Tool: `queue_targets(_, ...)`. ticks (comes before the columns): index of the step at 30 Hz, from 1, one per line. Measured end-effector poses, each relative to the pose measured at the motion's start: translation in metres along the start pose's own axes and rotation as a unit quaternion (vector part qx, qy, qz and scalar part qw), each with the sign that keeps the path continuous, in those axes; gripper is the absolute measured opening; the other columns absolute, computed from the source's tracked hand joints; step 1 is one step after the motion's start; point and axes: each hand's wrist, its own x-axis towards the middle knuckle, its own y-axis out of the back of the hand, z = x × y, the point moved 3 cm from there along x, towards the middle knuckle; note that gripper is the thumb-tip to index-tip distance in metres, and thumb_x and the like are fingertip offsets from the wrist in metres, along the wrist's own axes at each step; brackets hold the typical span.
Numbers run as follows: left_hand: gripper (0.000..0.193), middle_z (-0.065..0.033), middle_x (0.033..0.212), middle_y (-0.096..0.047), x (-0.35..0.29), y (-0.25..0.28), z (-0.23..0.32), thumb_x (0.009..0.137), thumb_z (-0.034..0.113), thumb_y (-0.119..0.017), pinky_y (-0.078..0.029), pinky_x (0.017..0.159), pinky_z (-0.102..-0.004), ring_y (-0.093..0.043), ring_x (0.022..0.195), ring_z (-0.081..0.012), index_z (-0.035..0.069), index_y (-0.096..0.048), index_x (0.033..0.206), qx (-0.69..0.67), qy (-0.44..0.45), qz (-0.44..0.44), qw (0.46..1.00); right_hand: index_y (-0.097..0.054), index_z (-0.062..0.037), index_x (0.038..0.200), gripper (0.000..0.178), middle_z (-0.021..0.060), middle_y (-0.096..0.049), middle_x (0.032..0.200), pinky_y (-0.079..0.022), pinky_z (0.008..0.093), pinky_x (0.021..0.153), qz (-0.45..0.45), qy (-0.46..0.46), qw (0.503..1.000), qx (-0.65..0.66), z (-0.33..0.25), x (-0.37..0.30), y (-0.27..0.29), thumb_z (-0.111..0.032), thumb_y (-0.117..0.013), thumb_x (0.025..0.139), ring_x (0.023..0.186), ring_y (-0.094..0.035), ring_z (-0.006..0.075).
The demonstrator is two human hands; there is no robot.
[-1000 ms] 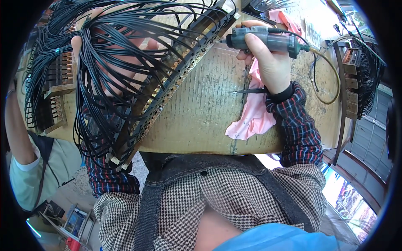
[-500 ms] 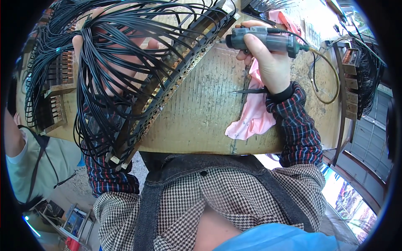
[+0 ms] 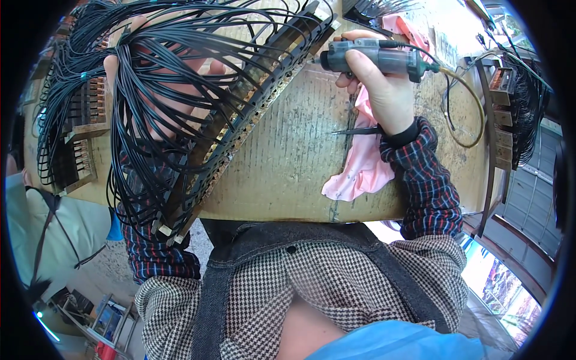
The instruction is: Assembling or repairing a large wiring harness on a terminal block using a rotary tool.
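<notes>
My left hand (image 3: 185, 107) is wrapped round a thick bundle of thin black cables (image 3: 124, 57), partly covered by the strands fanning over it. The cables run into a long slotted rail (image 3: 252, 117) that slants from upper right to lower left across the table. In my right hand (image 3: 383, 84) lies a translucent dispensing syringe (image 3: 369, 57), with a hose (image 3: 483, 114) at its back. Its thin tip points left, close to the rail's far end, and I cannot tell whether it touches. Under my right wrist sits a dark pointed tool (image 3: 360, 130), resting over a pink cloth (image 3: 357, 168).
More cable bundles in holders (image 3: 81, 123) crowd the left side of the cardboard-covered table (image 3: 282, 192). A rack of black cables (image 3: 522, 120) stands at the right edge. A second pink cloth (image 3: 401, 27) lies far back. Another person (image 3: 54, 231) is at the left.
The syringe and my right hand have shifted slightly left and down. The rail's far end has moved a little left. At the left, the other person has moved.
</notes>
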Motion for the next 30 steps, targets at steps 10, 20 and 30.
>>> queue_targets(10, 0.066, -0.0156, 0.117, -0.046, 0.003, 0.010, 0.007, 0.074, 0.047, -0.063, -0.035, 0.093, -0.0479, -0.040, 0.111, -0.0287, 0.009, -0.043, 0.124, 0.042, -0.046, 0.042, 0.997, -0.054, -0.0012, 0.111, 0.030, 0.0087, -0.063, 0.091, -0.045, 0.0190, 0.052, 0.007, -0.001, 1.000, 0.002, -0.002, -0.001, 0.000, -0.014, -0.057, 0.085, 0.063, -0.060, 0.0106)
queue_targets(20, 0.066, -0.0168, 0.119, -0.045, 0.005, 0.026, 0.010, 0.074, 0.047, -0.062, -0.035, 0.093, -0.0482, -0.040, 0.112, -0.0294, 0.009, -0.042, 0.125, 0.080, -0.091, 0.092, 0.988, -0.053, -0.0010, 0.112, 0.031, 0.0082, -0.063, 0.087, -0.046, 0.0181, 0.051, -0.001, -0.001, 1.000, 0.015, -0.003, -0.005, -0.004, -0.014, -0.058, 0.084, 0.062, -0.061, 0.0103)
queue_targets(30, 0.071, -0.0236, 0.126, -0.040, 0.017, 0.023, 0.013, 0.085, 0.044, -0.052, -0.032, 0.101, -0.0411, -0.041, 0.118, -0.0287, -0.006, -0.027, 0.129, -0.049, -0.036, -0.145, 0.988, -0.058, -0.0034, 0.105, 0.031, 0.0028, -0.061, 0.077, -0.047, 0.0182, 0.051, -0.008, -0.023, 0.998, 0.051, -0.002, -0.005, -0.006, -0.013, -0.067, 0.078, 0.060, -0.059, 0.0075)
